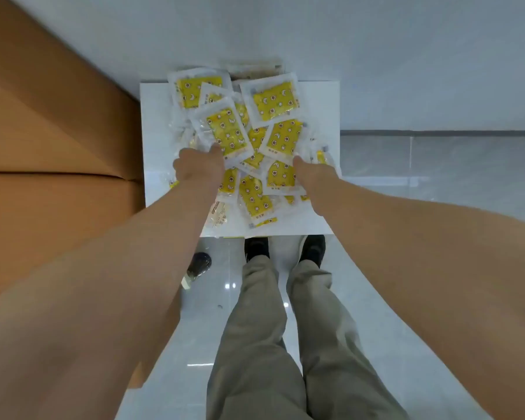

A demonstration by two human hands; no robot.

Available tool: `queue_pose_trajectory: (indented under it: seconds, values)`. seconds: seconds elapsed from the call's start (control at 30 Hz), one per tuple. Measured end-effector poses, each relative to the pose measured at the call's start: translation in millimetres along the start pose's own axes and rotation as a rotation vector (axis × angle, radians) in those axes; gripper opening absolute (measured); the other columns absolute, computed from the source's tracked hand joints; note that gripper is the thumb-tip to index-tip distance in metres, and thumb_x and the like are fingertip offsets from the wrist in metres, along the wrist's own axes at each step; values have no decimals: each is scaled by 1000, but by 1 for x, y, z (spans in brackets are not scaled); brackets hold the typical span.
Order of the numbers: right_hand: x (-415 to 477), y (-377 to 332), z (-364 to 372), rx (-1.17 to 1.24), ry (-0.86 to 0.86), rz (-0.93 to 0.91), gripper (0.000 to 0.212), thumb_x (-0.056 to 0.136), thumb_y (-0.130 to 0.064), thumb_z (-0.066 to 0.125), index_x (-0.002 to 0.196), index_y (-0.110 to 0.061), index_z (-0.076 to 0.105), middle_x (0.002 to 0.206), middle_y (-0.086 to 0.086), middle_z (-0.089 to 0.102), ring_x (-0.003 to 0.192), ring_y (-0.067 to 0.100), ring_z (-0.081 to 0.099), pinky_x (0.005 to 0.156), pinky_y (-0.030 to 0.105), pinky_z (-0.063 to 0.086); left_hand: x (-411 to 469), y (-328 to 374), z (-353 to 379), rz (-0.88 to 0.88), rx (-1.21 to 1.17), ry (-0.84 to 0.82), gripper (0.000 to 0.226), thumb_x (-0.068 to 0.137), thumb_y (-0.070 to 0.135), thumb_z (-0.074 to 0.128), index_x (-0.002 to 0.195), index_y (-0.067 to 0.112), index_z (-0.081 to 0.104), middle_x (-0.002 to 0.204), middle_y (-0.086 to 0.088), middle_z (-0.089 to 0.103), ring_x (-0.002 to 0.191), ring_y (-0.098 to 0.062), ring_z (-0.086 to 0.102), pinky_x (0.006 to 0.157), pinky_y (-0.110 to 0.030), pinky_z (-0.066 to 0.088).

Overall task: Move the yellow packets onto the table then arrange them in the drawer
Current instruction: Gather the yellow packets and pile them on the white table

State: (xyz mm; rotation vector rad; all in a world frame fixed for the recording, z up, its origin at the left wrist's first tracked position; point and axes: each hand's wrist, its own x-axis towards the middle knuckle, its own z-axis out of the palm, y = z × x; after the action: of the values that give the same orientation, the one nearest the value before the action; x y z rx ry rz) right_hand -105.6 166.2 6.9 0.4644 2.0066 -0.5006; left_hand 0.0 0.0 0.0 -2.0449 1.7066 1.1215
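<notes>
- Many yellow packets (229, 133) lie in a loose, overlapping heap on the white table (319, 98). The lower layers are covered and cannot be counted.
- Packets at the far edge of the heap are pale and blurred, and their print is unreadable.
- The left hand (199, 166) is at the near-left side of the heap. Its thumb presses on the near edge of one top packet and its fingers curl beneath, clamping it. The fingertips are hidden.
- The right hand (314, 175) is pushed into the near-right side. Its thumb tip touches a packet edge and its fingers are buried under packets. Whether they are spread or closed cannot be told.
- Brown cardboard boxes (52, 131) stand against the table's left side, cut off by the frame.
- One dark, partly wrapped object (199, 265) lies on the glossy floor (437, 165) near the left shoe (256, 248). Its identity is unclear.
</notes>
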Motion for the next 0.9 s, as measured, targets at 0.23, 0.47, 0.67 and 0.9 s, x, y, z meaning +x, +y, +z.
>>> queue_pose_trajectory:
  seconds: [0.23,0.47,0.67,0.9]
  values:
    - [12,-8,15,82,33,35,97,80,-79,42,143,-6,38,125,9,57,115,30,57,103,48,48,13,17,10,-15,50,29,83,86,66,60,145,12,36,143,-13,37,126,-37,49,99,-50,49]
    - [-6,-9,9,208,-28,5,45,96,-60,55,86,-16,49,82,0,50,71,15,46,68,30,45,15,13,5,22,-50,41,89,79,63,74,143,14,35,142,-11,40,121,-34,54,84,-40,49]
    - [-18,-8,9,279,-66,-53,39,100,-47,56,118,-13,56,82,-1,49,69,14,45,64,30,41,16,11,-1,-57,-22,47,99,73,70,74,143,13,35,143,-10,43,126,-35,52,97,-46,49]
    - [-19,-6,16,273,-79,-129,52,104,-38,53,149,-14,43,101,-5,52,85,15,51,71,32,43,9,6,-1,-187,-68,-10,108,64,84,67,141,14,37,138,-11,46,121,-33,51,91,-44,52]
